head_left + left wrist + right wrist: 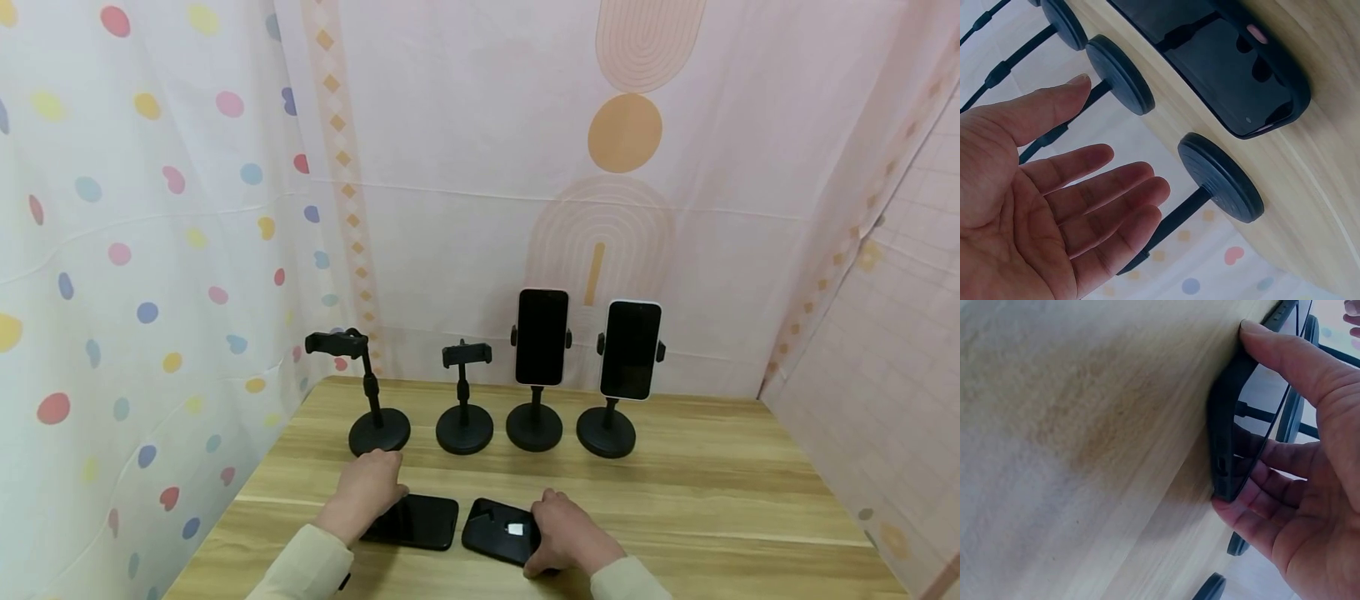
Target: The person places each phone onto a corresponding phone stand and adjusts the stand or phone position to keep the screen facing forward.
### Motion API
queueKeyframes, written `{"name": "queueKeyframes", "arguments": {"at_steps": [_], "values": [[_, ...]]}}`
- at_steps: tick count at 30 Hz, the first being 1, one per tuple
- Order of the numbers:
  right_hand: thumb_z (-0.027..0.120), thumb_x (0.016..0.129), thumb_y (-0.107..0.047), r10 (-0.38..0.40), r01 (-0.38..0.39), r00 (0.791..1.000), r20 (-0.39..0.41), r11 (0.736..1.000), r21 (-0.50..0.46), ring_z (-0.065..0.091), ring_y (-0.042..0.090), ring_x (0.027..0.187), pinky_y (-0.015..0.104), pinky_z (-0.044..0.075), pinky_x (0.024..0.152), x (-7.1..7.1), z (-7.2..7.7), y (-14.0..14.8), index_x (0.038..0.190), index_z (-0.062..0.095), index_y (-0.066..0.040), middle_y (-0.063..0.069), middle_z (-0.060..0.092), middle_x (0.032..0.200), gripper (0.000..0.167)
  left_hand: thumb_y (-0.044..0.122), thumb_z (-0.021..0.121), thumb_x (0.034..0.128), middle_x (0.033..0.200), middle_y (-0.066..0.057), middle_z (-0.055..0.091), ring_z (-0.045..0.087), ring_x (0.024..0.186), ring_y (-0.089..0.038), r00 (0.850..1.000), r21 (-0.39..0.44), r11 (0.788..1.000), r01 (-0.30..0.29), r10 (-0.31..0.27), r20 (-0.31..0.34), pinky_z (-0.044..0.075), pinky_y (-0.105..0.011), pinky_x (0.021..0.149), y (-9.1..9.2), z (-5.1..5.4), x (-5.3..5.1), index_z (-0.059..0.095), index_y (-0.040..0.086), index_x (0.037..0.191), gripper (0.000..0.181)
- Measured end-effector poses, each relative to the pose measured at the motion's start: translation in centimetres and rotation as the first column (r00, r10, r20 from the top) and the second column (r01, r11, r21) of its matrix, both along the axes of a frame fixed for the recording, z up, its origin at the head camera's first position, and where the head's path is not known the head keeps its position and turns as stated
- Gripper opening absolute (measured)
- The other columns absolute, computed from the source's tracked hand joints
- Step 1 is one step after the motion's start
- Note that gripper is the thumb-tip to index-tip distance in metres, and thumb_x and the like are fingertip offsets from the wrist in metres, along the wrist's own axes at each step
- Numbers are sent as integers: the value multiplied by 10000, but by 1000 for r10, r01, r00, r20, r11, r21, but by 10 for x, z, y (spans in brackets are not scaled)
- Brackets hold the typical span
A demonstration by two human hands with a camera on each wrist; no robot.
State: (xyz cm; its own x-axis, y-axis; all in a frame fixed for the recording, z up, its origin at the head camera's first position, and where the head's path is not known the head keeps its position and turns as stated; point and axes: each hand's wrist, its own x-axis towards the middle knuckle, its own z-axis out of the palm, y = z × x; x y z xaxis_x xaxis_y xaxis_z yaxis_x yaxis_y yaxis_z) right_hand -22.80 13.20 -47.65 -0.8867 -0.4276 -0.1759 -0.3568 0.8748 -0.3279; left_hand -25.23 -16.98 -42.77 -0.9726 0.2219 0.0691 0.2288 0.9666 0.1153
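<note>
My right hand (567, 531) grips a black-cased smartphone (491, 532) by its right end. In the right wrist view, the thumb and fingertips pinch opposite long edges of this phone (1221, 434), close to the end with the charging port. A second smartphone (426, 523) in a dark case lies screen up to the left, flat on the wooden table. My left hand (366, 493) is over that phone's left end in the head view. Its fingers are loosely bent and hold nothing in the left wrist view, with a gap between hand (1054, 194) and phone (1210, 69).
Behind the phones stand two black phone stands with bare clamps, the left one (381, 429) and its neighbour (465, 427). To their right, two more stands hold upright phones, one (543, 337) beside the other (631, 350). Patterned curtains (450, 250) surround the table (712, 500).
</note>
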Motion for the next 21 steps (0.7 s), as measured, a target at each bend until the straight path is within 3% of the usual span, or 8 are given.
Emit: {"name": "queueKeyframes", "arguments": {"at_steps": [14,21], "values": [[898,603,-430,-43,44,999,-29,998,45,478,173,744,336,483,725,5,0,-3,942,674,-39,29,502,848,563,194,841,789,751,-101,645,627,642,-239,1000,-2,1000,4,-4,-2,523,-425,563,2,0,2,663,35,858,248],[879,609,-447,-75,75,997,-19,997,-5,470,171,722,342,481,704,6,0,0,925,662,-39,27,497,845,560,199,831,805,753,-105,640,620,636,-229,1000,5,1000,3,-3,7,523,-416,555,2,2,2,660,29,880,252]]}}
